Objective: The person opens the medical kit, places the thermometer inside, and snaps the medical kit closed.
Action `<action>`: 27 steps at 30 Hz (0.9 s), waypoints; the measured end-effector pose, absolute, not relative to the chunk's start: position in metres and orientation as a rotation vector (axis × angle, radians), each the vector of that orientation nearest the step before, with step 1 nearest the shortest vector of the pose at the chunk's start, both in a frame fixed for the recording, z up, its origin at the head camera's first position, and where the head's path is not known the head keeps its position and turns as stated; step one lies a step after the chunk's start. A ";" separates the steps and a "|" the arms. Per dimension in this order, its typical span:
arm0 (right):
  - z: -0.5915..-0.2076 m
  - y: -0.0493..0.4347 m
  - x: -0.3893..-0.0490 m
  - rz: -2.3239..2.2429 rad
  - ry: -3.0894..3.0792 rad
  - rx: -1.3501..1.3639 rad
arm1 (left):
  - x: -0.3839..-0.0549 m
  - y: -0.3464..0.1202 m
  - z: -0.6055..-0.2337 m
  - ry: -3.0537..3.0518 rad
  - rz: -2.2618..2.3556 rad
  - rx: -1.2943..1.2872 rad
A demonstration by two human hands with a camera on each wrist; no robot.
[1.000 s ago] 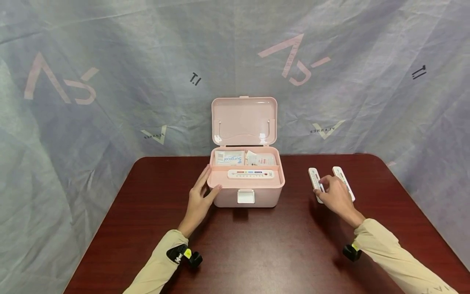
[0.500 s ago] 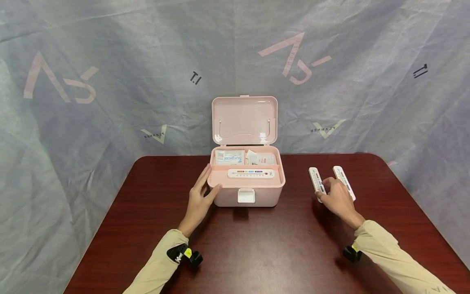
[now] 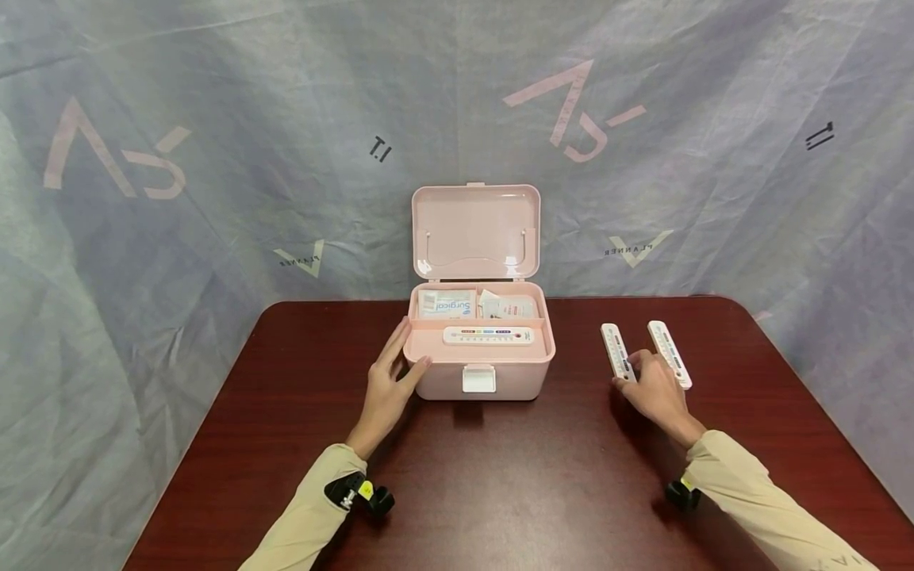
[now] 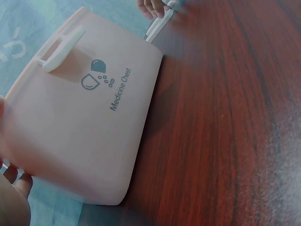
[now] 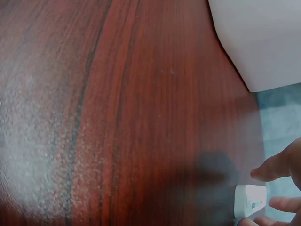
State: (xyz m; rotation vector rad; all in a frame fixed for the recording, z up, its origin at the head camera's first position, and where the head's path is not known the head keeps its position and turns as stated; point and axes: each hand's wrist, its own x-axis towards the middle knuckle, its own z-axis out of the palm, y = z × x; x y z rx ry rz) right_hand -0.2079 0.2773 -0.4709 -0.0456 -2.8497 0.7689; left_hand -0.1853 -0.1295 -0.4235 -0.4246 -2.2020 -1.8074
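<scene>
A pink medicine chest (image 3: 443,385) stands with its lid (image 3: 474,230) raised. My left hand (image 3: 382,392) rests at its left front corner, thumb on the front and straight fingers along the side. In the chest's front tray lies a white thermometer (image 3: 489,336) with a coloured scale. Two similar ones are on the table to the right: a left thermometer (image 3: 616,349) and a right thermometer (image 3: 664,342). Over the left one's near end is my right hand (image 3: 657,392). In the right wrist view, its thumb (image 5: 273,167) and fingers are spread around a thermometer end, the thumb apart from it.
Behind the tray, two compartments hold a packet marked Surgical (image 3: 446,304) and other small white packets (image 3: 510,308). A white latch (image 3: 479,380) hangs on the chest's front. The dark red table (image 3: 500,492) ends at a grey cloth backdrop (image 3: 321,103).
My right hand has slid a little towards the near end of the left thermometer. That thermometer lies about where it was. My left hand has stayed on the chest.
</scene>
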 end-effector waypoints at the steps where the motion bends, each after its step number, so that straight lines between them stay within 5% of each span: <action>1: -0.472 0.277 -0.208 0.768 -2.857 -0.053 | -0.185 -0.130 -0.423 -2.202 -1.808 -0.426; 27: -0.483 0.283 -0.217 0.775 -2.817 0.033 | -0.186 -0.130 -0.423 -2.211 -1.797 -0.432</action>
